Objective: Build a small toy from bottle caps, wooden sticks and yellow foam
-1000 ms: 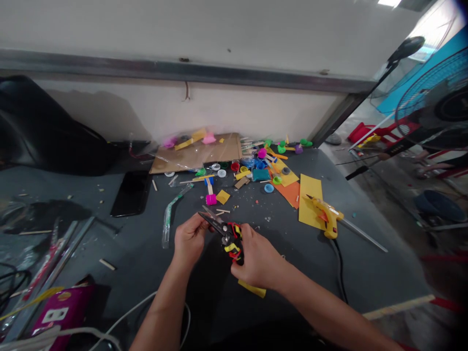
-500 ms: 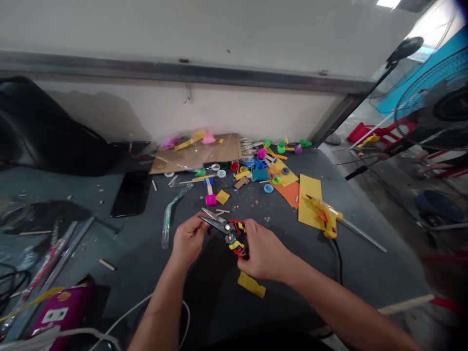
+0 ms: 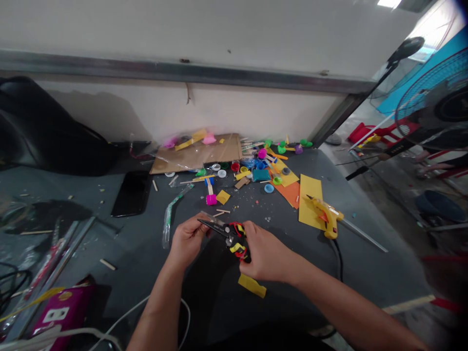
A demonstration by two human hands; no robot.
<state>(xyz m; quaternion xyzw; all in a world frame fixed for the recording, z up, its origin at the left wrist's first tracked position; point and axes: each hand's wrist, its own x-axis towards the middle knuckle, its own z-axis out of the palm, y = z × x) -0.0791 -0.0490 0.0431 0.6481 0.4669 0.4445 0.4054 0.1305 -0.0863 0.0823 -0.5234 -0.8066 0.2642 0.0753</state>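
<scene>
Two bare hands working over the worktop (image 3: 139,263): left fingers (image 3: 192,229) curling together around the black nose of one pair of red-and-yellow-handled cutters (image 3: 231,237), right fingers (image 3: 250,239) clamping on its handles. Just below the right fingers, one yellow paper scrap (image 3: 252,285) lying uncovered, no longer tucked under that hand as in the earlier frame. Well beyond the right fingers, one yellow glue gun (image 3: 326,214) sitting partly on one yellow card (image 3: 309,192). Ahead of the left fingers, one magenta block (image 3: 211,199) standing near the cutters.
</scene>
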